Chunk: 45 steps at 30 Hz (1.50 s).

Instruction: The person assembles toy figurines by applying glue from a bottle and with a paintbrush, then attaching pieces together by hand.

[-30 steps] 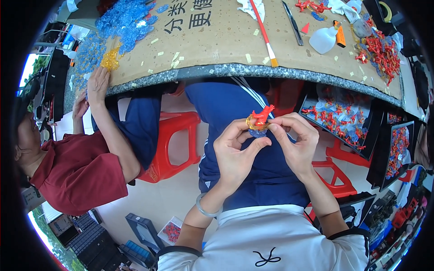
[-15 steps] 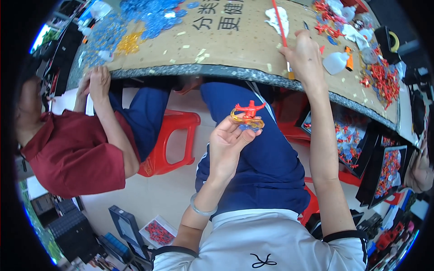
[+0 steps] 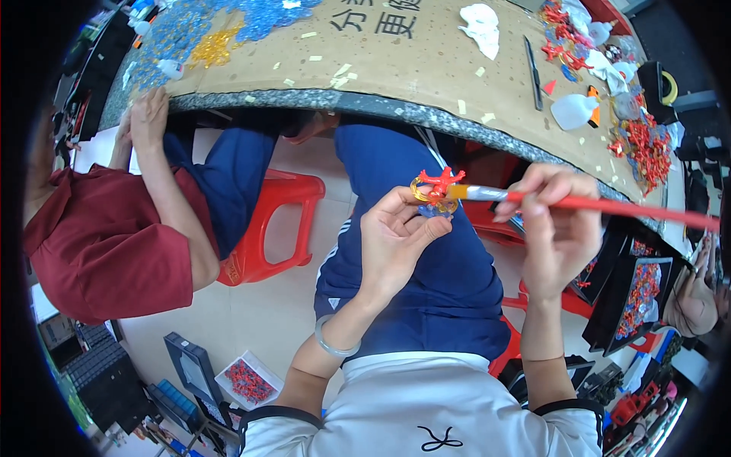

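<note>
Above my lap, my left hand (image 3: 398, 234) pinches a small plastic figure (image 3: 440, 183), red with arms spread, on a yellow ring and a bluish clear base. From the right, my right hand (image 3: 560, 228) grips a paintbrush (image 3: 594, 204) with a long red handle, silver ferrule and tan bristles. The bristle tip reaches the figure's right side; whether it touches or only overlaps it in view I cannot tell.
The cardboard-covered table (image 3: 411, 72) holds blue pieces (image 3: 266, 19), yellow pieces (image 3: 212, 49), a tissue (image 3: 481, 30), a knife (image 3: 532, 72), a white bottle (image 3: 572, 112) and red figures (image 3: 647, 152). A co-worker (image 3: 114, 236) sits left beside a red stool (image 3: 278, 228).
My right hand has lifted the paintbrush off the table and brought it down to the figure, turning it sideways. My left hand, still holding the figure, has shifted slightly right.
</note>
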Each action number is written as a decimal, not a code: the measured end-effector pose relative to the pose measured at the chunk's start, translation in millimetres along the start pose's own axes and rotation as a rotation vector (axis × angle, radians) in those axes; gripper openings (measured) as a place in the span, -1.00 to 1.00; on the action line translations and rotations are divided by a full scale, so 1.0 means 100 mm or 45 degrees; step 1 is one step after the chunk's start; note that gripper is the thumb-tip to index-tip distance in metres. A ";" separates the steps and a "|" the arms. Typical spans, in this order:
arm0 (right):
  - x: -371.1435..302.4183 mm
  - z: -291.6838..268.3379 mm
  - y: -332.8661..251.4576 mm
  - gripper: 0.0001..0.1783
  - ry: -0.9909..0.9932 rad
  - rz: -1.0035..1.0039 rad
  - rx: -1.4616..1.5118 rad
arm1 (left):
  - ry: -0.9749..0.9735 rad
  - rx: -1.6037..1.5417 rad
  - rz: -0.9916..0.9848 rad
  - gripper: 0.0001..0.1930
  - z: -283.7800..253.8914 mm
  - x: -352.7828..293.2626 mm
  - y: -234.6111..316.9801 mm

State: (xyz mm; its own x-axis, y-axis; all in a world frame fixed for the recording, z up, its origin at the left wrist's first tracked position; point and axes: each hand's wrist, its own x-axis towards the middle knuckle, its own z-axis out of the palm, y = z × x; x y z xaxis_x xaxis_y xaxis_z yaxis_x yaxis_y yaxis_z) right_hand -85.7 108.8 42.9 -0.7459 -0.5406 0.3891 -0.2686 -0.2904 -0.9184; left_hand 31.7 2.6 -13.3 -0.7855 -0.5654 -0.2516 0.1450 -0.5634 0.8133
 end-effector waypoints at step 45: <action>-0.09 -0.31 0.03 -0.71 -0.193 -0.172 -0.318 | -0.098 0.146 0.058 -0.68 0.17 0.03 0.00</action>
State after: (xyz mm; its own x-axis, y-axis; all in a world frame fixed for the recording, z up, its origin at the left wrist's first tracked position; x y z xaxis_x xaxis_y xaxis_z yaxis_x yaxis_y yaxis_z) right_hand -98.9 137.0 34.9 -0.5989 -0.6272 0.4979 -0.5147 -0.1749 -0.8394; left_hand 19.7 11.2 -5.3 -0.8241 -0.5385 -0.1758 0.1155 -0.4635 0.8785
